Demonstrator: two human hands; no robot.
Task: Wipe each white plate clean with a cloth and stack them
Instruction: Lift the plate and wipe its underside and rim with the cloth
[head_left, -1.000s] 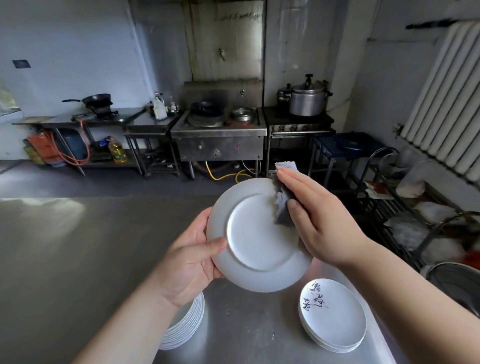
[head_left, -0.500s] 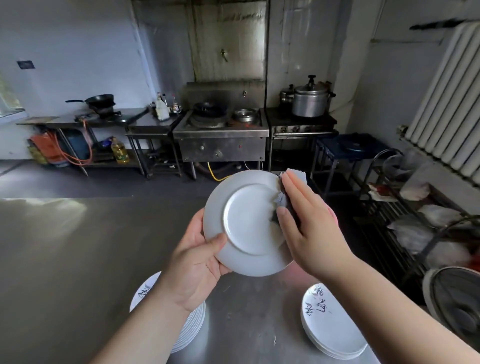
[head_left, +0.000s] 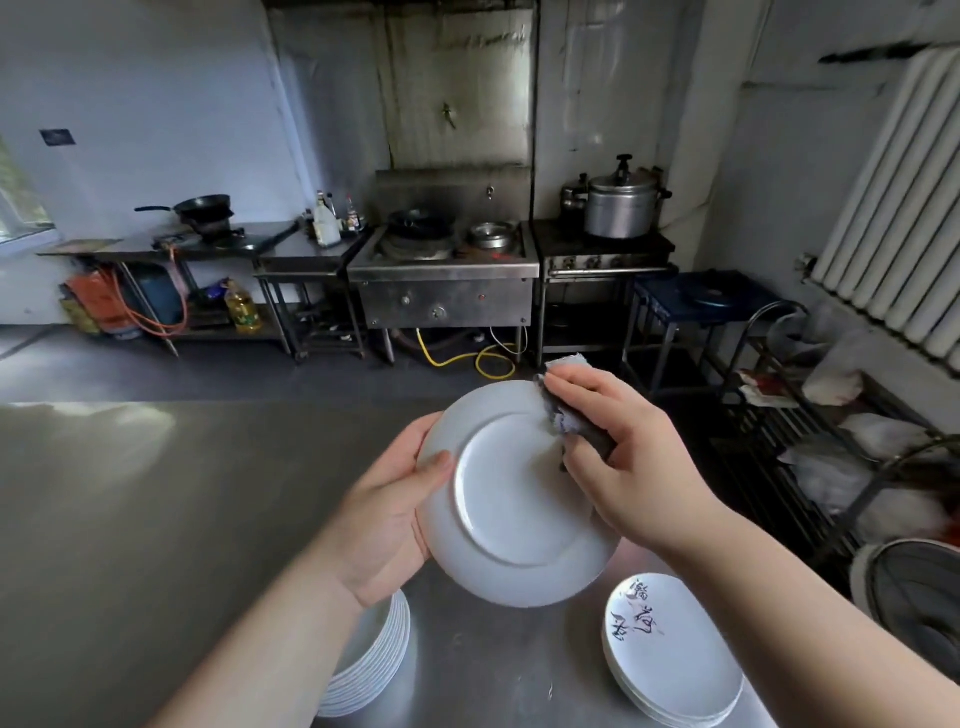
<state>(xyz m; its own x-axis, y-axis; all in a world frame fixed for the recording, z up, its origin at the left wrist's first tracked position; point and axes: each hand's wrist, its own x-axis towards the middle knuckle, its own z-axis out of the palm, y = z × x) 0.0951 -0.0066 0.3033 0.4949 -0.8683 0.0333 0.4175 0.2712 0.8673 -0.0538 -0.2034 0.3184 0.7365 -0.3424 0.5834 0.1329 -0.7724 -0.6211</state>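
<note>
A white plate (head_left: 511, 499) is held up over the steel table, its underside towards me. My left hand (head_left: 387, 512) grips its left rim, thumb on the face. My right hand (head_left: 631, 462) holds a grey cloth (head_left: 569, 415) and presses it against the plate's upper right rim. Below on the table, a tall stack of white plates (head_left: 371, 662) sits at the left, partly hidden by my left forearm. A lower stack of white plates (head_left: 670, 654) with dark writing on top sits at the right.
The steel table (head_left: 156, 519) stretches far to the left. Its right edge runs close past the right stack. Beyond it stand a wire rack with bags (head_left: 857, 447), a fan (head_left: 914, 587), a wok stove (head_left: 444, 275) and a pressure cooker (head_left: 621, 202).
The plate has turned and tilted in my left hand while the cloth slid along its upper right rim. My view has dipped slightly, showing more of both stacks.
</note>
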